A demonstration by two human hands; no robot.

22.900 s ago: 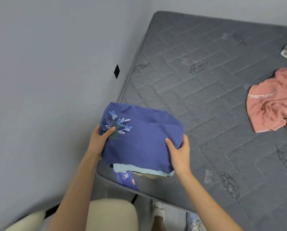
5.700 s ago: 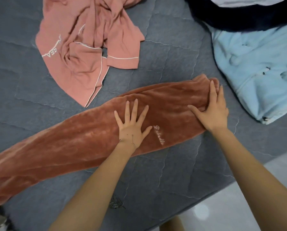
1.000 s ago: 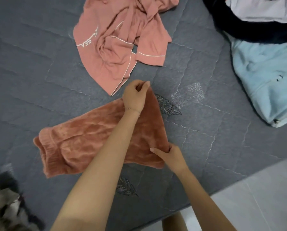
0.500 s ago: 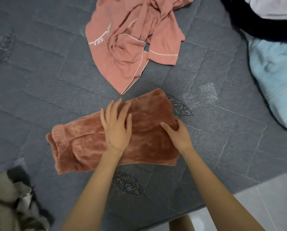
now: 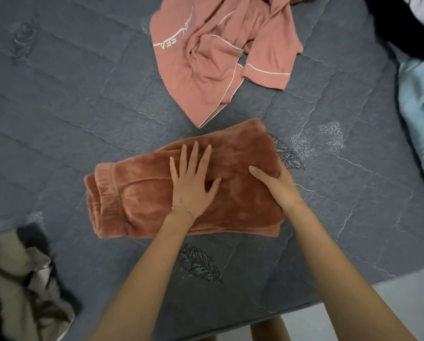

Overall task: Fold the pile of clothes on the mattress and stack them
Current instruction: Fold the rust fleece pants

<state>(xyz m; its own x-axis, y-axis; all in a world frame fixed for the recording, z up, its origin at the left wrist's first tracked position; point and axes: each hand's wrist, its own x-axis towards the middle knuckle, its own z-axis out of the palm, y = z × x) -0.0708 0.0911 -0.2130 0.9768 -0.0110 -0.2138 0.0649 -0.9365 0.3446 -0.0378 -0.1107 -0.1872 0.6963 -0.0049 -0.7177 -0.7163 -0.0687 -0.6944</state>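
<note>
The rust-coloured fleece trousers [image 5: 137, 200] lie folded in a short rectangle on the grey quilted mattress [image 5: 58, 99], waistband end at the left. My left hand [image 5: 193, 183] lies flat on the middle of the fold with fingers spread. My right hand [image 5: 277, 185] is at the fold's right end, thumb on top of the fleece and fingers tucked over the edge, out of sight. A crumpled pink pyjama top [image 5: 218, 52] with white piping lies just beyond the trousers.
A light blue garment [image 5: 420, 114] lies at the right edge, with a dark garment [image 5: 388, 25] and something white behind it. A cream and black bundle [image 5: 21, 286] sits at the lower left. The mattress's near edge [image 5: 329, 301] meets a pale floor at the lower right.
The trousers went from stretched out long to a short fold. Over the last second my left hand let go of the folded-over end and now presses flat on top; my right hand shifted to the right end.
</note>
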